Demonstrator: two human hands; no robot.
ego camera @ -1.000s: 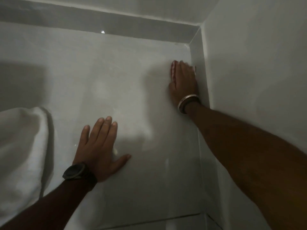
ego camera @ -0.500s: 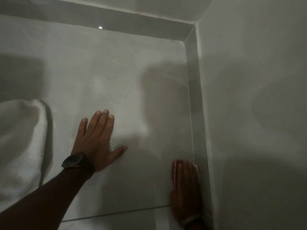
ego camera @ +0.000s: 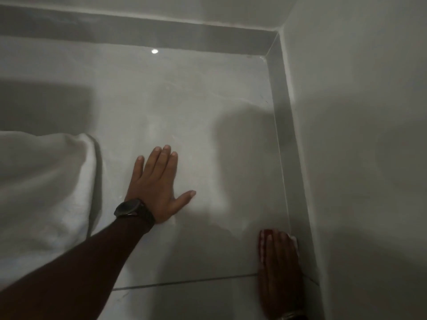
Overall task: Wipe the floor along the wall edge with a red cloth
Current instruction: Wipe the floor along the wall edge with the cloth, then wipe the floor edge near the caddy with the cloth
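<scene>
the right hand [ego camera: 278,269] lies flat on the floor [ego camera: 208,112] at the lower right, pressed onto the red cloth [ego camera: 262,241], of which only a red edge shows past the fingertips on the left and a pale corner on the right, touching the skirting [ego camera: 280,135]. one second ago this hand was far up the wall edge, close to the corner; half a second ago it was already low along the same edge, and it now sits in almost the same place, slightly nearer the person. judgement: one full pull stroke along the skirting has been completed and the hand is at or near the end of its travel. its fingers are straight and held together, pinning the cloth rather than gripping it. the left hand [ego camera: 159,185] is planted on the floor as a brace, fingers extended and close together, thumb spread wide, holding nothing; it has not shifted. a white fabric [ego camera: 44,181] lies at the left, well apart from the wiped strip. the next stroke likely needs a reach forward again or a move further along the wall.
</scene>
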